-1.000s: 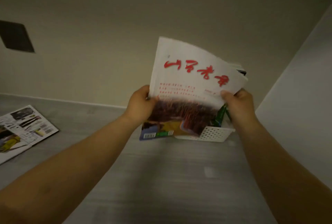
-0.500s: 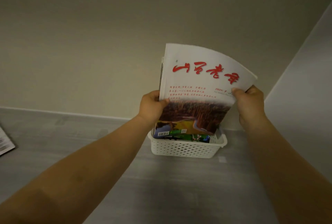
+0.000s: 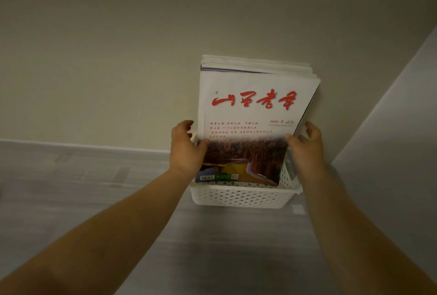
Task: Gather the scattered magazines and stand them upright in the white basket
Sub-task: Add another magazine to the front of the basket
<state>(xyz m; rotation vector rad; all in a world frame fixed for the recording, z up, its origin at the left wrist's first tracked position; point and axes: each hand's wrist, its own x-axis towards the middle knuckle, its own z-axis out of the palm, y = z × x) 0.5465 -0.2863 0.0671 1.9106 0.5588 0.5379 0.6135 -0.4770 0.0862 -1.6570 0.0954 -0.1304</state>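
Note:
A stack of several magazines [image 3: 255, 105] stands upright in the white perforated basket [image 3: 236, 196], leaning back against the beige wall. The front cover is white with red calligraphy over a reddish landscape photo. My left hand [image 3: 186, 150] holds the stack's left edge, thumb on the front cover and fingers curled beside the edge. My right hand [image 3: 307, 153] holds the right edge the same way, thumb on the cover and fingers curled loosely behind. The magazines' lower ends sit inside the basket, hidden by its front wall.
The basket sits on a grey wood-grain floor [image 3: 118, 200] where it meets the beige wall [image 3: 118, 58]. A white panel [image 3: 390, 141] rises close on the right, forming a corner beside the basket.
The front magazine, held bent above the basket, has come down into it and now stands flat against the others. The view swung right; the open magazine on the floor left of me is out of sight.

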